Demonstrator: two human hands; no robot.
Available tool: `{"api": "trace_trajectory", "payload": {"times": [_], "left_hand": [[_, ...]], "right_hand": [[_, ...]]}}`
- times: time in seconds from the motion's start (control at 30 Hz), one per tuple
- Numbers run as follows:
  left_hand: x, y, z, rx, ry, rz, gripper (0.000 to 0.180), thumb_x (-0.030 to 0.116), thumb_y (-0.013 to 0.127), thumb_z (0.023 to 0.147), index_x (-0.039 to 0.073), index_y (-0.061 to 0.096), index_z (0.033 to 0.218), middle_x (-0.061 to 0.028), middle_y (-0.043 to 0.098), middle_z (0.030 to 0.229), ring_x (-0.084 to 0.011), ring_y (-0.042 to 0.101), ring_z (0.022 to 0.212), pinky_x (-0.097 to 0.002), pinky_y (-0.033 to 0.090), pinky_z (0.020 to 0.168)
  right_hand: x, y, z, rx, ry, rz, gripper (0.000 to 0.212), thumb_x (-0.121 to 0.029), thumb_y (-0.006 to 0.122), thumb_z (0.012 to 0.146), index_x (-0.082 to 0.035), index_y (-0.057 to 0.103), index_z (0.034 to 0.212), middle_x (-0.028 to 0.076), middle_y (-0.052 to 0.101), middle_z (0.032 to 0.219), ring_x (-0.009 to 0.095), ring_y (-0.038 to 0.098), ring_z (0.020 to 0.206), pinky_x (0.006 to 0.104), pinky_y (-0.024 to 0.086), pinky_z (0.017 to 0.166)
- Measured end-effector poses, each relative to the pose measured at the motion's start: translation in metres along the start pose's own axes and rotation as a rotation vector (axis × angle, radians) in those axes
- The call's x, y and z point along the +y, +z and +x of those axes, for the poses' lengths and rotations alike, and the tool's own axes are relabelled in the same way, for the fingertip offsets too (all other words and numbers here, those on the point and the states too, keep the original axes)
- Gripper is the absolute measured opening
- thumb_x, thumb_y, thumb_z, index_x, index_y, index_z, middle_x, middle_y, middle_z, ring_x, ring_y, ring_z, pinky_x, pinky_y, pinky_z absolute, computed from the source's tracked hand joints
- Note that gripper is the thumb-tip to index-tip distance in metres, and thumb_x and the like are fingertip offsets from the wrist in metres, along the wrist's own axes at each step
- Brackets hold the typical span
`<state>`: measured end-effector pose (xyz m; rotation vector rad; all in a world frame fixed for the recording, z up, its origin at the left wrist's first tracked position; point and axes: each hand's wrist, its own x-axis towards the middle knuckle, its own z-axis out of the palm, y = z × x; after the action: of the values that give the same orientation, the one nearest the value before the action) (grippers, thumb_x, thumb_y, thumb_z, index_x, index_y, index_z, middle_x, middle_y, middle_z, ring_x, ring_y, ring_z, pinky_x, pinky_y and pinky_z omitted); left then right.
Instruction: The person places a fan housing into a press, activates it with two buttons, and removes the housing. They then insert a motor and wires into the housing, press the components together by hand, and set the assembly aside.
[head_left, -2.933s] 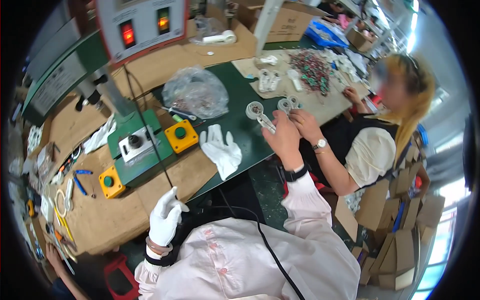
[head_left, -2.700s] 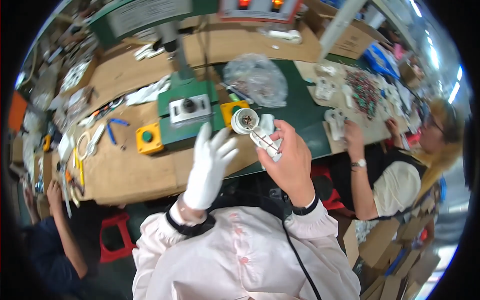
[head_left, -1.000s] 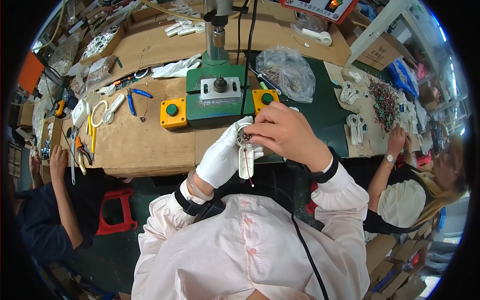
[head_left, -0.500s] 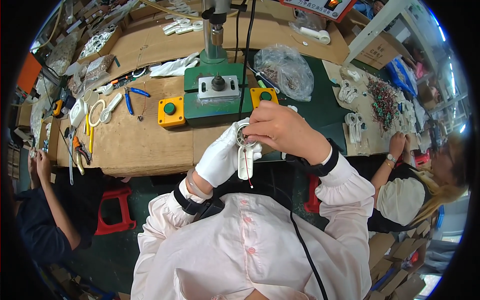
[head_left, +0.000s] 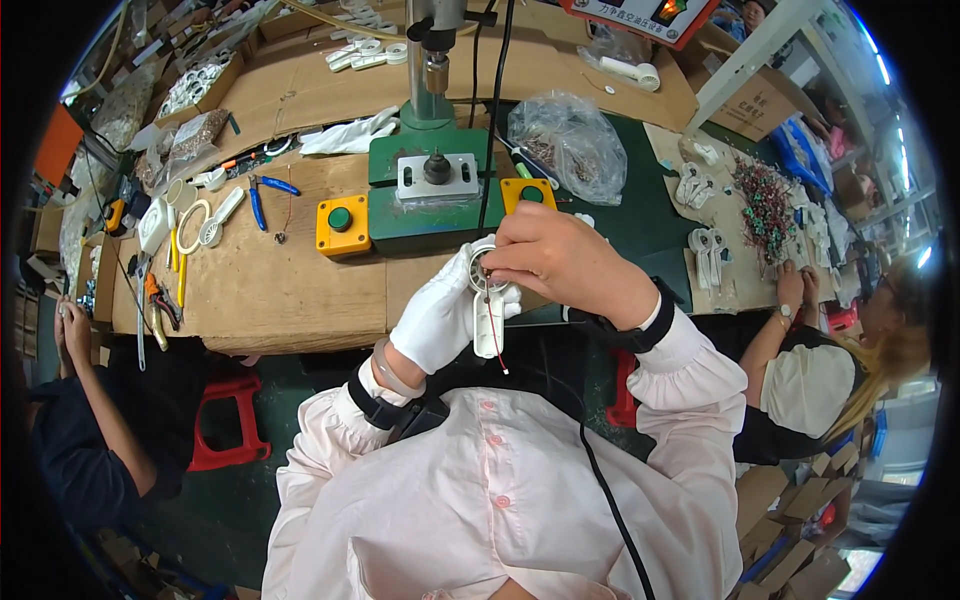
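Together, left hand [head_left: 437,318] cupped, right hand [head_left: 562,255] arched

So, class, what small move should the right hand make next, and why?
Probably a gentle press: the bare right hand has its fingertips at the round end of the white plastic handled housing, which the white-gloved left hand holds.

And the gloved left hand [head_left: 437,318] is cupping inward, its fingers curling, while the left forearm [head_left: 343,425] is slanting up and to the right. Over on the other side, the bare right hand [head_left: 562,258] is arching knuckles-up, thumb and index finger [head_left: 508,258] bunching close together by the left fingers, the right forearm [head_left: 690,350] angling up and leftward behind it.
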<state>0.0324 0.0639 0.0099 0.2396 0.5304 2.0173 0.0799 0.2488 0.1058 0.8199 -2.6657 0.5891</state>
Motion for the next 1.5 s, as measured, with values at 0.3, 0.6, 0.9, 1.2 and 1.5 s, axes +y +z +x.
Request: {"api": "trace_trajectory", "payload": {"times": [0.3,0.6,0.9,1.2,1.5], "left_hand": [[0.008,-0.002,0.001,-0.033,0.002,-0.046,0.046,0.039,0.037,0.106,0.006,0.044,0.137,-0.0091,0.058,0.124,-0.024,0.062,0.108,-0.0441,0.052,0.095],[0.023,0.007,-0.012,-0.08,0.007,0.028,0.04,0.025,0.045,0.104,0.006,0.042,0.14,-0.01,0.058,0.128,-0.0256,0.062,0.107,-0.043,0.051,0.094],[0.064,0.013,0.011,-0.102,0.107,0.113,0.043,0.013,0.053,0.1,0.005,0.041,0.14,-0.0105,0.056,0.131,-0.0215,0.063,0.1,-0.0366,0.053,0.09],[0.066,-0.004,0.025,-0.072,0.125,0.071,0.04,0.014,0.051,0.101,0.004,0.043,0.138,-0.0122,0.059,0.127,-0.0199,0.063,0.096,-0.0354,0.053,0.089],[0.061,-0.008,0.028,-0.04,0.093,0.073,0.043,0.019,0.05,0.102,0.004,0.042,0.141,-0.0117,0.059,0.128,-0.0195,0.063,0.096,-0.0352,0.054,0.088]], "right_hand": [[-0.003,-0.004,-0.002,0.13,0.117,0.124,0.045,-0.018,0.079,0.075,-0.007,0.064,0.117,0.01,0.065,0.106,0.031,0.059,0.099,0.0387,0.048,0.087],[0.002,0.01,0.01,0.14,0.235,0.141,0.053,-0.016,0.076,0.078,-0.006,0.055,0.126,0.013,0.063,0.112,0.033,0.058,0.104,0.0398,0.046,0.091],[0.031,0.022,0.074,0.306,0.335,-0.026,0.045,-0.014,0.068,0.085,-0.007,0.052,0.127,0.018,0.063,0.113,0.038,0.056,0.106,0.0434,0.046,0.091],[0.039,0.026,0.088,0.191,0.431,-0.065,0.046,-0.012,0.066,0.086,-0.007,0.049,0.128,0.02,0.063,0.113,0.039,0.056,0.109,0.046,0.046,0.091],[0.048,0.031,0.083,0.185,0.39,-0.075,0.051,-0.01,0.066,0.086,-0.007,0.046,0.133,0.02,0.063,0.116,0.04,0.058,0.108,0.0461,0.048,0.09]]}}
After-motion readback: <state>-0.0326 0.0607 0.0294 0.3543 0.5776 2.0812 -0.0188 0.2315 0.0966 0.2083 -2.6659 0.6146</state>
